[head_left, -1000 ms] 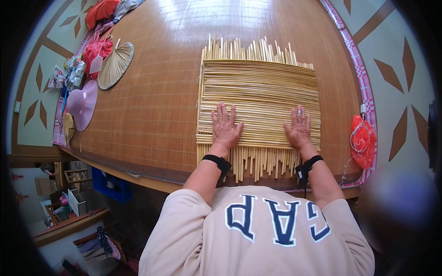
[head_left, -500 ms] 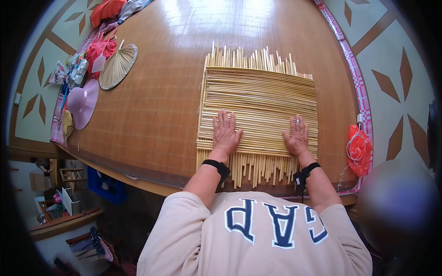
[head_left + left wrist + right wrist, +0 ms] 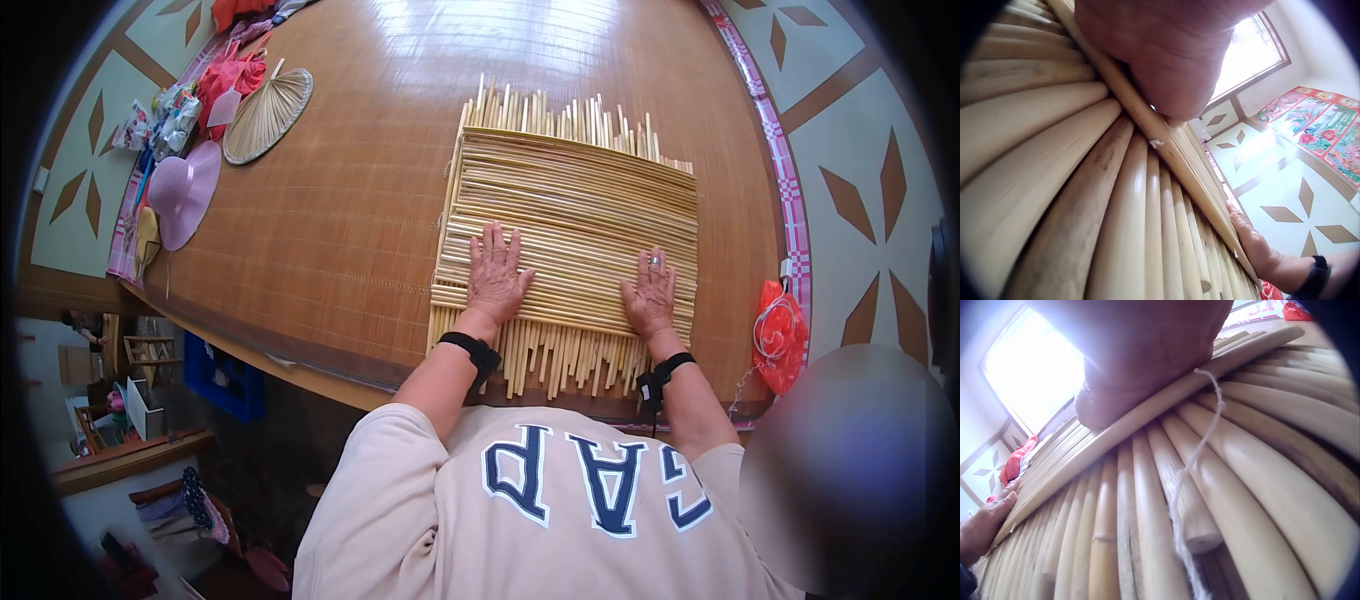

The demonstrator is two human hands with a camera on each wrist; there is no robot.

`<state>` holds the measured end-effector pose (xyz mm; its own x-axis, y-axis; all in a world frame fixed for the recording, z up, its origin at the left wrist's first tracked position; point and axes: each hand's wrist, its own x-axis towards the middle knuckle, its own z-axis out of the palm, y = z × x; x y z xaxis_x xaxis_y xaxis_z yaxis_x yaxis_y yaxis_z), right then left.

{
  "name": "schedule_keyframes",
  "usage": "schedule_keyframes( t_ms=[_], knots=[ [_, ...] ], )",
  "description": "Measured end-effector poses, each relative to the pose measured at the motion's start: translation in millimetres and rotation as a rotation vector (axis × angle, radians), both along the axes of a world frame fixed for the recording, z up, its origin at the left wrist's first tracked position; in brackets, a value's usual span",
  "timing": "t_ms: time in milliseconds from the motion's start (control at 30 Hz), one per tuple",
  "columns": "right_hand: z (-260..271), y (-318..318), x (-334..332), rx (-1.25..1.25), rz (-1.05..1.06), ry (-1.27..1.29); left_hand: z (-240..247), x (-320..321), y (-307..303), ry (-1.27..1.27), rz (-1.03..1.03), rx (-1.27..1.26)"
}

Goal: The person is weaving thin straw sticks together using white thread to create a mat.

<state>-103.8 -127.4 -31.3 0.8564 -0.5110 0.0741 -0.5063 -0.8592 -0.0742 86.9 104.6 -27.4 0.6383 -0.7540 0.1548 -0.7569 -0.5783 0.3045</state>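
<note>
A layer of pale reed sticks (image 3: 580, 190) lies crosswise, side by side, over a second layer of lengthwise sticks (image 3: 545, 350). The ragged ends of the lower layer stick out at the front and back. My left hand (image 3: 497, 278) rests palm down on the front left of the top layer, fingers stretched forward. On the front right, my right hand (image 3: 652, 296) lies flat in the same way, a ring on one finger. A white string (image 3: 1186, 469) hangs over the front stick near my right palm. Small white string bits (image 3: 1156, 144) show near the left palm.
The sticks lie on a wide surface covered by a brown slatted mat (image 3: 330, 220). Along its left side are a straw fan (image 3: 268, 115), a pink hat (image 3: 183, 195) and assorted bags. A red plastic bag (image 3: 778, 340) with white cord lies at the right edge.
The head view has shifted and tilted slightly. Both hands stay flat on about the same places of the top layer, and the sticks look unchanged.
</note>
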Motion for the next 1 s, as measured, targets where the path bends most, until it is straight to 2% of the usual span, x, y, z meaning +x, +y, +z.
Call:
schedule_keyframes(
  t_ms=[133, 200, 300, 367, 400, 467, 600, 733, 1000],
  knots=[
    [-1, 0, -1, -0.011, 0.005, -0.004, 13, 4, 8, 0.087, -0.029, -0.072],
    [-2, 1, -2, -0.015, 0.011, -0.014, 23, 8, 23, 0.071, -0.085, -0.306],
    [-1, 0, -1, -0.037, 0.021, -0.025, 39, 9, 70, 0.134, 0.052, -0.456],
    [-2, 1, -1, -0.05, 0.018, -0.027, 28, 9, 108, 0.181, 0.27, -0.456],
    [-3, 1, -2, -0.054, 0.023, -0.041, 25, 6, 120, 0.183, 0.265, -0.449],
    [-2, 1, -2, -0.056, 0.029, -0.051, 19, -2, 139, 0.142, 0.355, -0.256],
    [-2, 0, -2, -0.03, 0.019, -0.029, 5, -8, 144, 0.107, 0.358, -0.135],
    [-2, -1, -2, -0.013, 0.023, -0.034, -5, -7, 147, 0.121, 0.406, -0.156],
    [3, 1, -2, 0.007, 0.005, -0.008, -11, -9, 147, 0.118, 0.364, -0.155]
  ],
)
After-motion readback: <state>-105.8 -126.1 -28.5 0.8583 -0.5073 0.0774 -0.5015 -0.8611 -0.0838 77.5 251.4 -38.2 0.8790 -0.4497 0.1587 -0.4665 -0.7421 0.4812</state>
